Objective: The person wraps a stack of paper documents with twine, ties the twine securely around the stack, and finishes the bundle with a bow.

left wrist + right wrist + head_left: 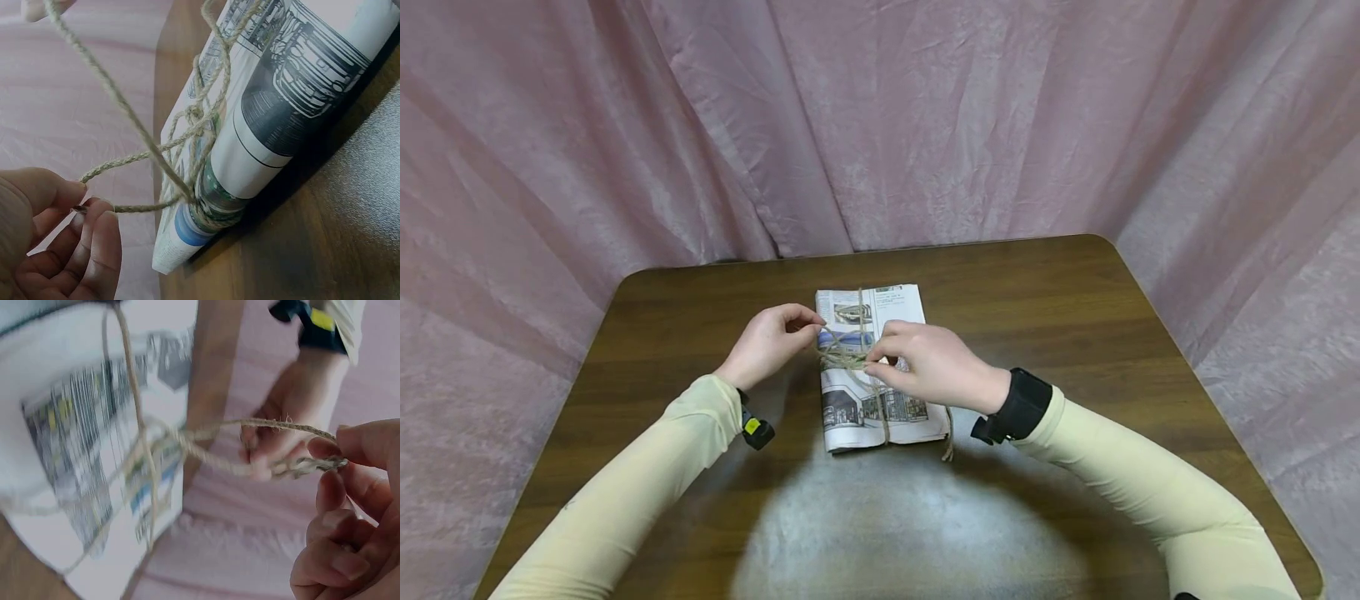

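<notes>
A folded bundle of newspapers (850, 417) lies on the table, wrapped lengthwise and crosswise with twine (883, 417). Over its upper middle the strands cross in a loose tangle. My left hand (775, 340), at the bundle's left edge, pinches a loop of twine (125, 161) between thumb and fingers. Above the paper my right hand (928, 362) pinches more twine (294, 426) between thumb and forefinger, its other fingers curled. In the right wrist view strands run from those fingertips back toward the newspapers (81, 444), and the left hand (294, 406) shows behind them.
The brown wooden table (1037, 300) has rounded corners and a glossy bright patch near its front. Pink curtains (925, 125) hang behind and at both sides. A twine end (949, 442) dangles off the bundle's lower right corner. Both wrists wear dark straps (1026, 404).
</notes>
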`<state>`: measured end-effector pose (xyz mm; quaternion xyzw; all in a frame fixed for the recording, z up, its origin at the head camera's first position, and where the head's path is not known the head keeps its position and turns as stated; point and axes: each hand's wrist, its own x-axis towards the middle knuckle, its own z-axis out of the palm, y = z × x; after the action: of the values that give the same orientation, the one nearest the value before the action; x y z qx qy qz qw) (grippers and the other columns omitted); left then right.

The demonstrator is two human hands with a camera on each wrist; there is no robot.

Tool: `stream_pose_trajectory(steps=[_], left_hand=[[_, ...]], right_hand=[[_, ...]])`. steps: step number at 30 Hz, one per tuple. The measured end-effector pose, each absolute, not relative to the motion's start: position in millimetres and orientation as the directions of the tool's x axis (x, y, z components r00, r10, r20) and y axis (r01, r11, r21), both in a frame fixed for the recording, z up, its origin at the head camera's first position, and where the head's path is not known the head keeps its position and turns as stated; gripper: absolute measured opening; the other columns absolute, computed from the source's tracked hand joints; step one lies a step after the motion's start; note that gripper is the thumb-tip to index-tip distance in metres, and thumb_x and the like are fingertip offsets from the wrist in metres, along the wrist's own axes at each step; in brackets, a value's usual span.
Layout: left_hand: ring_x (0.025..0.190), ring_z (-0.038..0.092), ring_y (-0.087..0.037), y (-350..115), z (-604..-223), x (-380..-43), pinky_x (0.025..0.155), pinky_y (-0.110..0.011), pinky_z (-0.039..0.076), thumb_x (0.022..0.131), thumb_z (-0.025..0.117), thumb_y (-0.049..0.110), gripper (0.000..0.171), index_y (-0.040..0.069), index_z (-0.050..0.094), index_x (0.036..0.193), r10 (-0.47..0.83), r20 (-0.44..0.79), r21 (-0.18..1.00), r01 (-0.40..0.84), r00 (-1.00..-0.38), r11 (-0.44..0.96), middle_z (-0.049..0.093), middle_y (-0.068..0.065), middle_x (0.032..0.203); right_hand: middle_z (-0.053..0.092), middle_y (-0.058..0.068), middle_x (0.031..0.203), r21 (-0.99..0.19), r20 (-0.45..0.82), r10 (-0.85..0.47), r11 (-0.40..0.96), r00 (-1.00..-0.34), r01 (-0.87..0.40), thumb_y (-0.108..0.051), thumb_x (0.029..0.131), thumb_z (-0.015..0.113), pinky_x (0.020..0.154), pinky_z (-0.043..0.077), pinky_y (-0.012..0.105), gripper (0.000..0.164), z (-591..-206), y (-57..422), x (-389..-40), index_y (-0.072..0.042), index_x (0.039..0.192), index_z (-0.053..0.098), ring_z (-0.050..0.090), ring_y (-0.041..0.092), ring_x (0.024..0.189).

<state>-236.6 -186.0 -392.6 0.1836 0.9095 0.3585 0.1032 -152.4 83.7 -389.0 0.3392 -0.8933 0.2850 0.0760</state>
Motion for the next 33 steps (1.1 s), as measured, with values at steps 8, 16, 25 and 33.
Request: stream_pose_trajectory(steps=[8,16,25,33], left_hand=[[0.089,0.064,-0.023,-194,-399,-234,0.078,-0.038,0.051,0.098,0.068,0.021,0.020,0.011,0.074,0.113,0.407,-0.081,0.707,0.235,-0.910,0.666,0.072,-0.002,0.104],[0.079,0.063,-0.020,-200,-404,-231,0.073,-0.037,0.052,0.096,0.067,0.021,0.017,0.013,0.073,0.110,0.403,-0.129,0.710,0.200,-0.906,0.675,0.070,-0.001,0.092],[0.077,0.065,-0.021,-201,-413,-228,0.073,-0.035,0.054,0.096,0.064,0.015,0.020,0.006,0.070,0.112,0.395,-0.212,0.741,0.117,-0.894,0.661,0.069,-0.007,0.088],[0.078,0.066,-0.021,-201,-415,-228,0.075,-0.035,0.055,0.097,0.063,0.015,0.017,0.007,0.070,0.111,0.391,-0.224,0.757,0.094,-0.893,0.647,0.071,-0.013,0.093]], right_hand=[[0.063,-0.009,0.093,-0.552,0.235,-0.432,0.678,-0.871,-0.485,-0.030,0.102,0.065,0.067,0.046,0.032,0.017,-397,124,-180,-0.020,0.102,0.078,0.054,0.010,0.075],[0.065,-0.002,0.089,-0.592,0.063,-0.304,0.756,-0.951,-0.281,-0.030,0.103,0.062,0.069,0.044,0.037,0.023,-436,153,-205,-0.012,0.104,0.078,0.054,0.017,0.073],[0.070,0.002,0.096,-0.514,-0.029,-0.264,0.831,-0.964,-0.212,-0.028,0.103,0.062,0.076,0.050,0.040,0.023,-468,149,-218,-0.012,0.104,0.078,0.061,0.019,0.084],[0.064,0.007,0.107,-0.511,0.047,-0.246,0.827,-0.968,-0.235,-0.025,0.100,0.065,0.085,0.046,0.041,0.027,-469,143,-218,-0.008,0.119,0.072,0.054,0.027,0.100]])
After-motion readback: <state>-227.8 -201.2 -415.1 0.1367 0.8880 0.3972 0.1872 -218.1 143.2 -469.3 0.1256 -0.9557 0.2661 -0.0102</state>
